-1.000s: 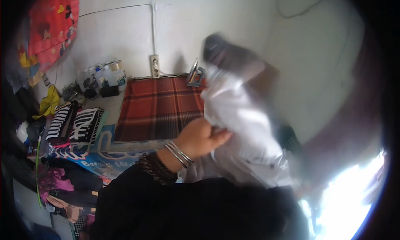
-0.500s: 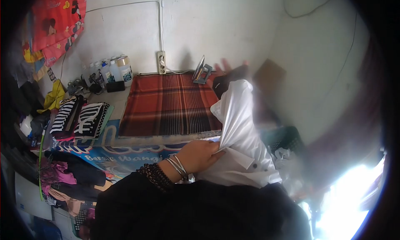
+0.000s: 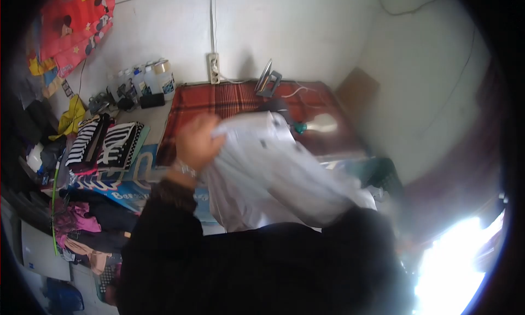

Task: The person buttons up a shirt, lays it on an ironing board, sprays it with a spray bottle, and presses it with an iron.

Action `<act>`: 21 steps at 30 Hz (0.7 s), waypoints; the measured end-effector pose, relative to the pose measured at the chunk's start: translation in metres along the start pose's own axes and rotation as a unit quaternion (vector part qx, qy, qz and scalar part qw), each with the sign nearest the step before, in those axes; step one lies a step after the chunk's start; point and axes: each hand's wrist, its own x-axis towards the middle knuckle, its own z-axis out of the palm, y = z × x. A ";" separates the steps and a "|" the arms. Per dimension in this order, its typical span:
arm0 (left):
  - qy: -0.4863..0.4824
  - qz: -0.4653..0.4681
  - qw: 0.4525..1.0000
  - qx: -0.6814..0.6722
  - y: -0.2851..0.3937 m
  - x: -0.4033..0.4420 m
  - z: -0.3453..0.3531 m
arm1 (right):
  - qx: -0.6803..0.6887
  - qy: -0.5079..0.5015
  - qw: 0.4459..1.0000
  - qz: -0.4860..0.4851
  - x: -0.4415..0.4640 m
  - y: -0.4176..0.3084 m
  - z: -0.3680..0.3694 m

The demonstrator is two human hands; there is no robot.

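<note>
as the left hand (image 3: 199,143) rises before the plaid cloth (image 3: 229,99), clamped on a shirt (image 3: 262,173), the shirt seems spread wider for handling. the right hand is hidden; its grip is unclear.

Your left grip (image 3: 199,143), blurred, was raised near the front edge of the worktop (image 3: 157,124), fingers curled; your left wrist (image 3: 183,172) stood above a dark-sleeved forearm (image 3: 168,214). Your right arm (image 3: 361,238) angled forward, its grip hidden.

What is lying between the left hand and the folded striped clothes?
The head view shows a strip of tabletop and, nearer the left hand, part of the red plaid cloth.
</note>
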 end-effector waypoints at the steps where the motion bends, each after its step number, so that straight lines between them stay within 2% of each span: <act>1: -0.029 -0.043 0.999 0.018 -0.012 0.008 0.001 | -0.019 -0.005 1.000 0.016 -0.002 0.006 -0.004; 4: -0.075 -0.144 0.975 0.152 -0.068 0.015 0.001 | -0.116 0.001 0.990 0.083 -0.020 0.027 -0.037; 5: -0.076 -0.203 0.959 0.180 -0.091 0.013 -0.007 | -0.150 0.020 0.982 0.108 -0.029 0.032 -0.059; 6: -0.076 -0.261 0.940 0.207 -0.118 0.007 -0.020 | -0.182 0.047 0.973 0.135 -0.040 0.033 -0.086; 8: -0.042 -0.309 0.916 0.253 -0.180 -0.024 -0.048 | -0.239 0.128 0.945 0.183 -0.063 0.026 -0.155; 10: -0.041 -0.362 0.878 0.310 -0.200 -0.042 -0.077 | -0.268 0.221 0.914 0.212 -0.088 0.008 -0.227; 11: -0.043 -0.366 0.876 0.310 -0.199 -0.044 -0.084 | -0.276 0.266 0.897 0.220 -0.101 -0.007 -0.262; 13: 0.013 -0.373 0.891 0.259 -0.193 -0.045 -0.096 | -0.300 0.322 0.876 0.197 -0.120 -0.052 -0.323; 14: 0.009 -0.374 0.891 0.257 -0.187 -0.041 -0.093 | -0.351 0.279 0.885 0.127 -0.124 -0.078 -0.336; 15: 0.016 -0.336 0.906 0.258 -0.178 -0.034 -0.084 | -0.246 0.489 0.790 0.274 -0.107 -0.129 -0.246; 16: 0.025 -0.297 0.919 0.257 -0.169 -0.025 -0.076 | -0.248 0.492 0.788 0.274 -0.115 -0.122 -0.269; 17: 0.024 -0.295 0.921 0.253 -0.162 -0.016 -0.070 | -0.144 0.468 0.857 0.161 -0.128 -0.111 -0.304; 18: 0.029 -0.289 0.925 0.246 -0.156 -0.007 -0.065 | -0.036 0.431 0.901 0.042 -0.142 -0.103 -0.337; 19: 0.034 -0.282 0.929 0.239 -0.151 0.001 -0.062 | -0.026 0.466 0.882 0.058 -0.136 -0.111 -0.311; 20: 0.034 -0.276 0.931 0.236 -0.150 0.006 -0.063 | -0.025 0.471 0.880 0.055 -0.139 -0.104 -0.328; 21: 0.037 -0.276 0.931 0.235 -0.152 0.011 -0.065 | -0.169 0.438 0.881 0.065 -0.142 -0.087 -0.356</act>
